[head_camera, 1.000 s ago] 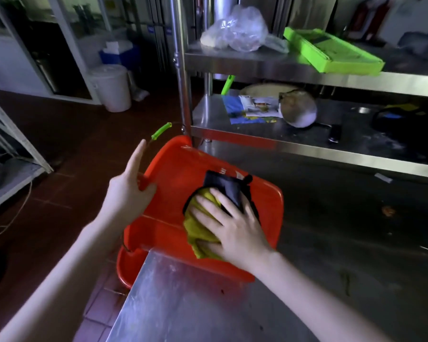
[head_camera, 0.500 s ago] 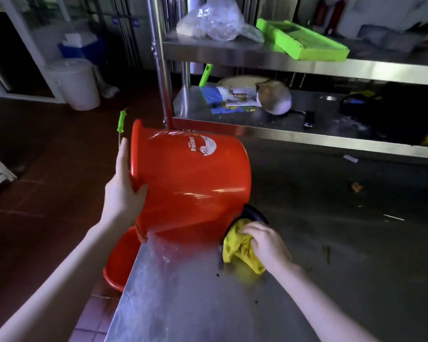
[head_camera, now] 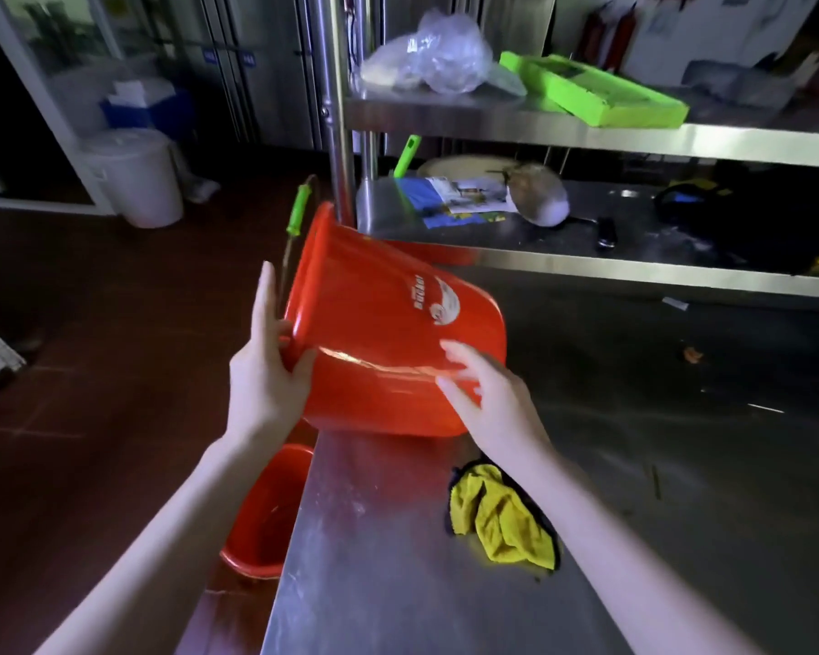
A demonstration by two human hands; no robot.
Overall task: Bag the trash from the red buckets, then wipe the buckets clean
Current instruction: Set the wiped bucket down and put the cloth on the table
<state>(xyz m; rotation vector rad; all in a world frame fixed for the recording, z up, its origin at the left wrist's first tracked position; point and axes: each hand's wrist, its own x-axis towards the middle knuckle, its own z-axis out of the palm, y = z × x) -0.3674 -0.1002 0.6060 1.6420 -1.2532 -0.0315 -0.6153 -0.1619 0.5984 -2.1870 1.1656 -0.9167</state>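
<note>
A red bucket (head_camera: 379,333) with a white logo lies tipped on its side over the steel table's (head_camera: 398,583) left edge, its mouth facing left. My left hand (head_camera: 263,366) grips its rim, thumb on the outer wall. My right hand (head_camera: 485,394) rests spread fingers on the bucket's side near the base. The yellow cloth (head_camera: 500,520) lies crumpled on the table just below my right wrist, held by nothing. A second red bucket (head_camera: 268,517) stands on the floor beside the table, partly hidden by the table edge.
A steel shelf unit (head_camera: 587,134) stands behind, carrying a clear plastic bag (head_camera: 433,59), a green tray (head_camera: 596,89), papers and a pot. A white lidded bin (head_camera: 136,174) stands on the dark red tiled floor at far left. A shelf post (head_camera: 336,111) rises just behind the bucket.
My right hand let go of the yellow cloth, leaving it on the table, and moved up onto the bucket's side. The bucket turned from mouth-up to lying on its side.
</note>
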